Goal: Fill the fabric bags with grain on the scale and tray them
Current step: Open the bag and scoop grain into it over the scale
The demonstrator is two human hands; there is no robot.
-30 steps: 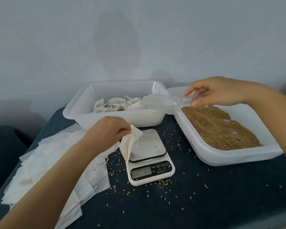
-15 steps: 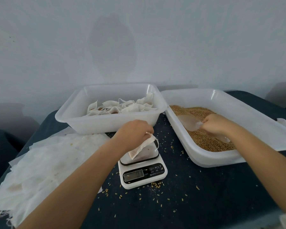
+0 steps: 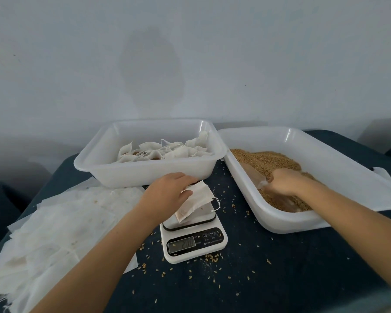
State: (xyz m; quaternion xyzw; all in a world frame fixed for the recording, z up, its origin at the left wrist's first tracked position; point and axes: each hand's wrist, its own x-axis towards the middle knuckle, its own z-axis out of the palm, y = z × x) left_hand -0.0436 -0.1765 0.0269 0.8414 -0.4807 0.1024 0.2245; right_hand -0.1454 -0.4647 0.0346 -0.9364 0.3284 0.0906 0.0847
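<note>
Pale grey wall fills the upper half of the frame, and below it a dark blue cloth-covered table (image 3: 269, 279) spreads across the lower half, speckled with loose grains. Just below centre stands a small white digital kitchen scale (image 3: 193, 242) with a lit display; the digits are too blurred to read. The left hand (image 3: 167, 195) reaches in from the lower left and pinches a small cream fabric bag with a drawstring (image 3: 195, 203) between thumb and curled fingers, holding it over the scale's platform; whether the bag touches the platform cannot be told. At the right of the frame a wide white plastic tray (image 3: 287, 220) holds a heap of brown grain (image 3: 269, 161). The right hand (image 3: 284, 182) is down in that grain, fingers wrapped round the handle of a clear plastic scoop (image 3: 251, 175) whose bowl lies against the heap. Behind the scale, centre frame, a second white plastic tub (image 3: 145, 172) holds a jumble of filled cream bags (image 3: 165, 150). A thick stack of flat empty white fabric bags (image 3: 61, 227) lies at the lower left of the frame, under the left forearm
</note>
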